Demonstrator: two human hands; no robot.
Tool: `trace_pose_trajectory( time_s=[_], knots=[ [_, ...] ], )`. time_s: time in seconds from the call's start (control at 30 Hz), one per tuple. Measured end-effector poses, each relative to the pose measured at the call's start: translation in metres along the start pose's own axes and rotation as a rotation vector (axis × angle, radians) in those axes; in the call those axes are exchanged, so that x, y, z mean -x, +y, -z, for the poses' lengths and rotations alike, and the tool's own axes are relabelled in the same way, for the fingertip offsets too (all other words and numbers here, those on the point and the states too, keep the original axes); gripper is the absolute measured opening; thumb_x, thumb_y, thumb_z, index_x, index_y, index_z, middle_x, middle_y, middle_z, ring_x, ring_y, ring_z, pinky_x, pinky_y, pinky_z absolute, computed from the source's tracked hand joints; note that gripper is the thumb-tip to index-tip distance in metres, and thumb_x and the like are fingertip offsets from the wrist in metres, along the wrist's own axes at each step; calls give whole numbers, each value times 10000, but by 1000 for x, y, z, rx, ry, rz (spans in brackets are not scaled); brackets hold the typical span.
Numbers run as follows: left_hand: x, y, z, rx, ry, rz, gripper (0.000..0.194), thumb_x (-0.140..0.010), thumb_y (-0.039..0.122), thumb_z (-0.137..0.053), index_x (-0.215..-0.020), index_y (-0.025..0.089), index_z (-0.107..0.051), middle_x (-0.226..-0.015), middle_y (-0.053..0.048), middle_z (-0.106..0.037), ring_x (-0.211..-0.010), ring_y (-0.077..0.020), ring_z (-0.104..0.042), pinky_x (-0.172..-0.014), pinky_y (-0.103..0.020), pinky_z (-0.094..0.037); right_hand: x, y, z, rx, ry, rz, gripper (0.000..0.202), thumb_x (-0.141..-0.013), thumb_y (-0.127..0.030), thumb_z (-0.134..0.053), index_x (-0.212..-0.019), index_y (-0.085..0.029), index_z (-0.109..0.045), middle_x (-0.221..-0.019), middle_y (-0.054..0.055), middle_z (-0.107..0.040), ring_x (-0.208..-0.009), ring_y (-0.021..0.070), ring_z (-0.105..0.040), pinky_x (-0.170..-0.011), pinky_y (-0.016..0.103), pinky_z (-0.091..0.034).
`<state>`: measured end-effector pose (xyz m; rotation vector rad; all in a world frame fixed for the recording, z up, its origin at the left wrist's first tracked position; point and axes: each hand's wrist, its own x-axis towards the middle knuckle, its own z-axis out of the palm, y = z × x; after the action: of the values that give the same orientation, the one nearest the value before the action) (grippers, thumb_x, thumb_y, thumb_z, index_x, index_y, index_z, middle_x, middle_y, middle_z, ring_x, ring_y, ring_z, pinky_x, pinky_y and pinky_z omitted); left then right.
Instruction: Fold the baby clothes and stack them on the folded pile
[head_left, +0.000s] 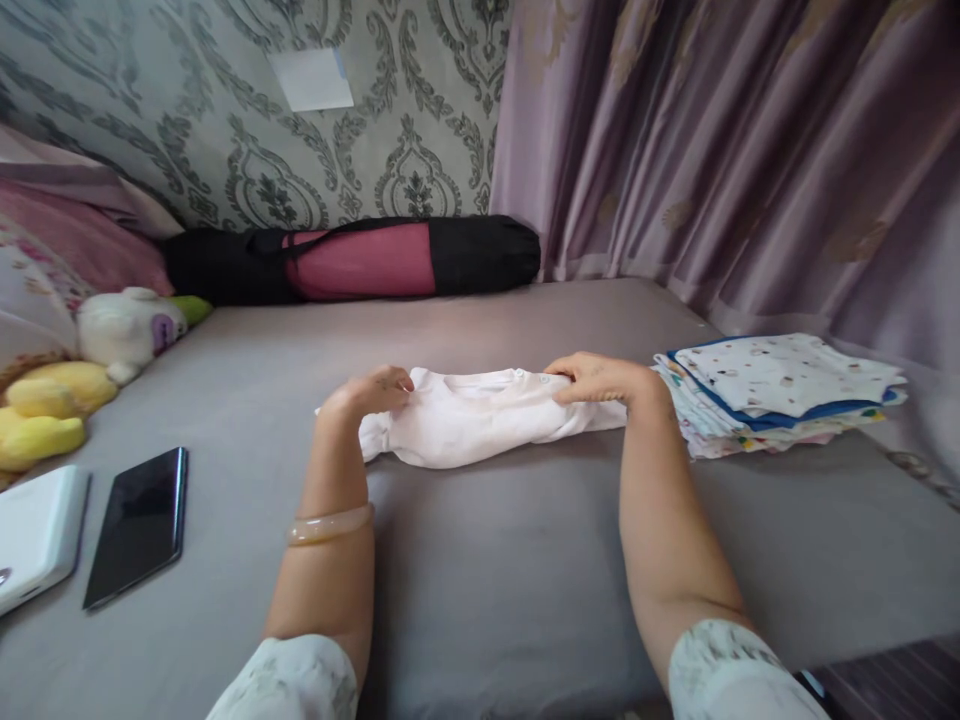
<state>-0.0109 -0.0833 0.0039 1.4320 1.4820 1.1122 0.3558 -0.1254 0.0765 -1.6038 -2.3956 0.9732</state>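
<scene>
A pale pink baby top point(472, 420) lies on the grey bed sheet, bunched into a wide, low shape. Its neckline faces away from me, and small snap buttons show near the right shoulder. My left hand point(381, 388) grips the top at its left shoulder, fingers closed on the cloth. At the opposite shoulder, beside the snaps, my right hand point(596, 380) pinches the fabric between thumb and fingers. Sleeve ends stick out past both hands. Some fingertips are hidden by the hands themselves.
A stack of folded clothes point(787, 385) sits at the right. On the left lie a black phone point(139, 525), a white device point(41, 530), a yellow plush point(56, 405) and a white plush point(124, 325). A long black and red bag point(360, 262) rests against the wall beside purple curtains point(675, 150).
</scene>
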Motion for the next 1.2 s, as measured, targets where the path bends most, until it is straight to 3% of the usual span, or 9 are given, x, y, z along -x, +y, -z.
trace_pose_trajectory(
  time_s=[0.1,0.2,0.27,0.4,0.6,0.7,0.87,1.1,1.2],
  knots=[
    [1,2,-8,-104,-176,141,212,-572,-7,-657,-641,193,-638,-519,19,-576,-548,-193,-575,-607,-276,-465,-7,-5,-5,11,56,51,293,-773,-301,-610,-1022,-209,-734,-1035,15,-730,-912,195,-659,-779,231,-487],
    [4,8,-19,-24,-162,96,189,-613,36,-698,-661,207,-636,-521,25,-573,-541,-191,-574,-584,-271,-463,-14,-10,-10,2,64,76,277,-829,-335,-565,-998,-197,-737,-997,18,-737,-896,191,-658,-749,230,-479],
    [7,13,-24,-19,-215,100,193,-609,45,-732,-673,203,-643,-539,21,-585,-548,-188,-575,-581,-269,-456,-17,-13,-13,-5,48,92,273,-827,-323,-564,-994,-190,-734,-979,18,-737,-877,188,-655,-724,228,-469],
    [12,24,-27,-148,-365,118,216,-557,86,-809,-696,176,-671,-619,-9,-640,-575,-176,-576,-569,-263,-432,-21,-16,-15,13,70,107,253,-806,-319,-573,-938,-172,-732,-912,18,-731,-828,181,-640,-687,228,-446],
    [21,33,-23,-330,-395,-12,199,-567,310,-776,-714,215,-681,-665,16,-651,-611,-166,-580,-557,-256,-414,-22,-16,-14,5,107,125,296,-788,-422,-571,-826,-165,-711,-785,10,-687,-739,173,-596,-613,238,-399],
    [27,44,-18,-398,-445,7,277,-665,422,-680,-809,185,-683,-737,-18,-652,-681,-180,-569,-599,-278,-414,-18,-17,-12,11,146,114,339,-778,-480,-571,-760,-163,-687,-725,5,-647,-694,164,-561,-581,245,-364],
    [38,65,-2,-305,-377,-91,346,-717,522,-626,-762,181,-660,-695,-9,-607,-681,-165,-534,-604,-275,-394,-7,-17,-7,9,217,99,420,-771,-565,-544,-669,-169,-640,-639,-16,-567,-639,144,-500,-558,250,-324],
    [56,89,29,-236,-439,-147,364,-706,546,-669,-792,194,-693,-752,-30,-664,-694,-163,-585,-601,-258,-427,18,-24,7,-49,157,149,427,-732,-540,-586,-840,-151,-724,-731,10,-647,-697,158,-543,-619,250,-377],
    [64,100,41,-295,-506,-166,349,-697,514,-680,-852,205,-729,-844,-51,-707,-777,-197,-626,-663,-284,-470,29,-29,13,38,200,107,459,-731,-590,-586,-777,-158,-734,-656,0,-616,-654,155,-531,-578,253,-353]
  ],
)
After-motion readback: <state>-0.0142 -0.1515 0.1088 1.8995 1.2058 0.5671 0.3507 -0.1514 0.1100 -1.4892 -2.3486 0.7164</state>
